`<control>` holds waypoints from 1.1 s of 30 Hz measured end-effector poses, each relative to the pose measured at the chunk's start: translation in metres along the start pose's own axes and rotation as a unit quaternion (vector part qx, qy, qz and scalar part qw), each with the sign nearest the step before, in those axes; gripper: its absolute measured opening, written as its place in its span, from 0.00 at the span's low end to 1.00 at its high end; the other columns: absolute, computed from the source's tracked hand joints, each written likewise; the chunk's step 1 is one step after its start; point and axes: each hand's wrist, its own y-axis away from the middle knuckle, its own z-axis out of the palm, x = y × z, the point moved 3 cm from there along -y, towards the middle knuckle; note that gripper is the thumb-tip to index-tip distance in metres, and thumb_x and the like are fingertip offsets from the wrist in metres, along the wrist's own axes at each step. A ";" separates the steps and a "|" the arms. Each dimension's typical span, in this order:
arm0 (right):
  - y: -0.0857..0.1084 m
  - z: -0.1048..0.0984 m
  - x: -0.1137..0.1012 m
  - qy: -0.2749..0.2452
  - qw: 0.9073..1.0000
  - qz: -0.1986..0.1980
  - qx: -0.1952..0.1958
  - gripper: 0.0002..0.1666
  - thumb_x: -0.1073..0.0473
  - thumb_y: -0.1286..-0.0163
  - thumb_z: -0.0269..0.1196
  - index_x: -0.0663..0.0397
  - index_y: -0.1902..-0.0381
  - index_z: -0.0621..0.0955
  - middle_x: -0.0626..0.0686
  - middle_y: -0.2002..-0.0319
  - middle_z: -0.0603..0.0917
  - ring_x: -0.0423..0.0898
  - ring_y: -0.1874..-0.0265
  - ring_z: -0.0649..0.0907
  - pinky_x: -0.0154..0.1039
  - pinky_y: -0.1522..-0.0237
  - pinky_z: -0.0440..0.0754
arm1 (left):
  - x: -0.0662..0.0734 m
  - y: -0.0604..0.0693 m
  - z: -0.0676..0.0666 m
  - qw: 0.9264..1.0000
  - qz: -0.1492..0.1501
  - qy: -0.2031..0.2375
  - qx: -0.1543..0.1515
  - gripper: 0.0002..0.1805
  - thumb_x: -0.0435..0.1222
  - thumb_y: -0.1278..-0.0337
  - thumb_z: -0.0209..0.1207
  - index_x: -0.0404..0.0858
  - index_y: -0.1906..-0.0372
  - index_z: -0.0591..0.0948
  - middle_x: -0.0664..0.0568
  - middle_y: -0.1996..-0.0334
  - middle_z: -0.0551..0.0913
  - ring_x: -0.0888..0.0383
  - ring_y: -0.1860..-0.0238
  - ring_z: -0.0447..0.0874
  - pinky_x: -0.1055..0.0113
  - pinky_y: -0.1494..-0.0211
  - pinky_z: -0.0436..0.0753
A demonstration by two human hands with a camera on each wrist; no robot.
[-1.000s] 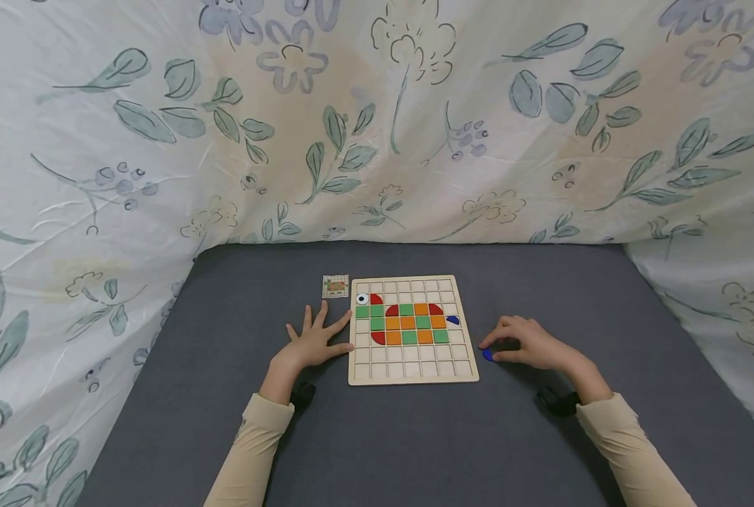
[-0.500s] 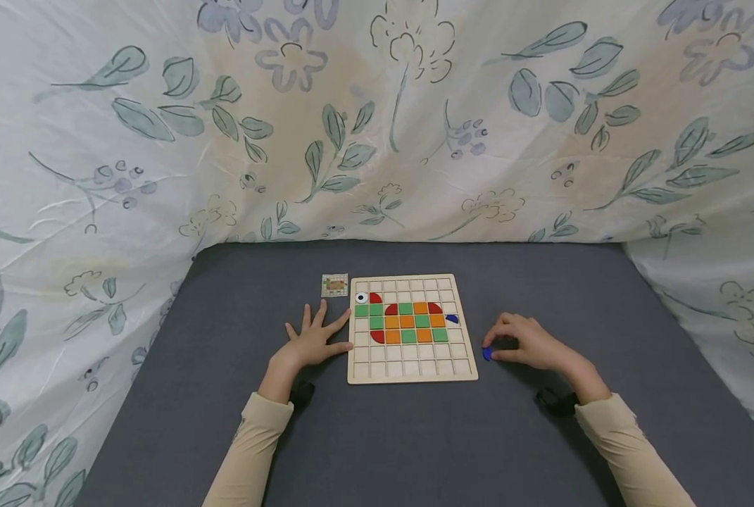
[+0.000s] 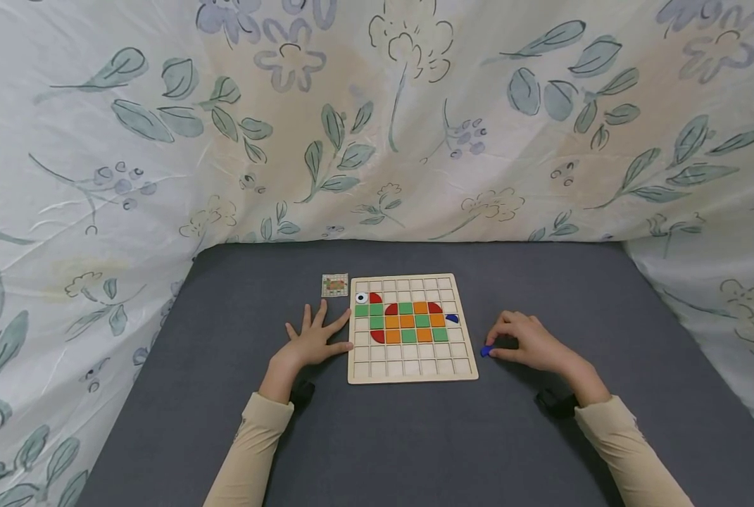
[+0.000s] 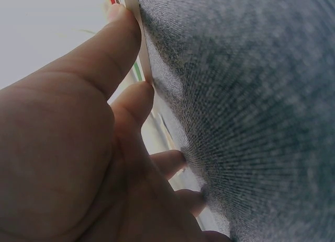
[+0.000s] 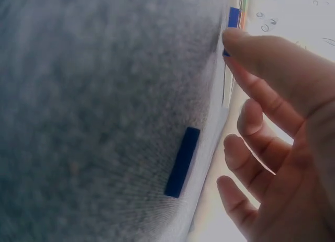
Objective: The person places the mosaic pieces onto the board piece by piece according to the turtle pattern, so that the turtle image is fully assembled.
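My right hand [image 3: 527, 341] pinches a small blue tile [image 3: 487, 351] between thumb and index finger, just right of a wooden grid board [image 3: 415, 371]. The same blue tile shows at the fingertips in the right wrist view, with the other fingers loosely bent. A second blue tile [image 5: 182, 162] lies on the cloth below that hand; the head view does not show it. My left hand [image 3: 310, 343] rests with spread fingers at the board's left edge, its thumb and index fingertips touching the rim.
On the board sit green, orange and red tiles, a round eye tile [image 3: 361, 298] and a dark blue tile [image 3: 453, 319] near the right side. A small picture card [image 3: 335, 285] lies beside the board's upper left corner. Dark grey cloth [image 3: 389, 436] covers the table; a floral curtain [image 3: 415, 176] hangs behind.
The blue tile has turned in my right fingertips and now looks thinner. My right hand has shifted slightly away from the board. The left hand stays in place.
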 end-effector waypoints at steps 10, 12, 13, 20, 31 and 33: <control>-0.009 0.001 -0.013 0.005 1.000 0.001 0.028 0.07 0.54 0.46 0.71 0.39 0.69 0.82 0.41 0.71 0.75 0.41 0.70 0.72 0.40 0.65 0.60 | 0.001 0.001 0.000 1.000 -0.004 0.001 0.003 0.41 0.59 0.44 0.53 0.57 0.28 0.52 0.40 0.27 0.32 0.35 0.30 0.21 0.26 0.42 0.29; -0.013 0.003 -0.017 0.010 0.999 0.001 0.030 0.07 0.53 0.46 0.71 0.39 0.69 0.82 0.40 0.71 0.75 0.40 0.72 0.71 0.39 0.66 0.59 | 0.001 0.002 0.000 1.000 -0.004 -0.001 0.004 0.41 0.59 0.44 0.53 0.57 0.28 0.52 0.40 0.27 0.33 0.35 0.30 0.21 0.26 0.42 0.29; -0.015 0.004 -0.019 0.011 0.999 0.001 0.031 0.07 0.53 0.46 0.71 0.38 0.69 0.82 0.40 0.72 0.75 0.39 0.73 0.71 0.38 0.67 0.59 | 0.001 0.002 0.000 1.000 -0.004 -0.001 0.004 0.41 0.59 0.44 0.53 0.56 0.28 0.52 0.40 0.27 0.33 0.35 0.30 0.21 0.26 0.42 0.29; -0.026 0.010 -0.036 0.003 0.999 -0.010 0.040 0.07 0.51 0.46 0.70 0.39 0.69 0.82 0.41 0.74 0.73 0.38 0.76 0.67 0.38 0.69 0.56 | 0.002 0.001 -0.001 1.000 -0.006 -0.001 0.003 0.41 0.59 0.44 0.53 0.57 0.28 0.52 0.40 0.27 0.33 0.35 0.30 0.21 0.26 0.41 0.30; -0.042 0.017 -0.062 0.004 0.998 -0.025 0.061 0.07 0.52 0.46 0.70 0.43 0.69 0.83 0.43 0.75 0.74 0.39 0.75 0.70 0.37 0.69 0.58 | 0.002 0.001 -0.001 1.000 -0.006 -0.001 0.001 0.41 0.59 0.44 0.53 0.57 0.28 0.51 0.40 0.27 0.32 0.35 0.30 0.21 0.26 0.42 0.29; -0.045 0.019 -0.066 0.003 0.998 -0.033 0.061 0.08 0.52 0.47 0.70 0.44 0.70 0.83 0.42 0.76 0.73 0.37 0.76 0.68 0.37 0.70 0.57 | 0.002 0.002 -0.001 1.000 -0.004 -0.001 0.003 0.41 0.59 0.44 0.53 0.57 0.28 0.52 0.40 0.27 0.33 0.35 0.30 0.21 0.26 0.42 0.29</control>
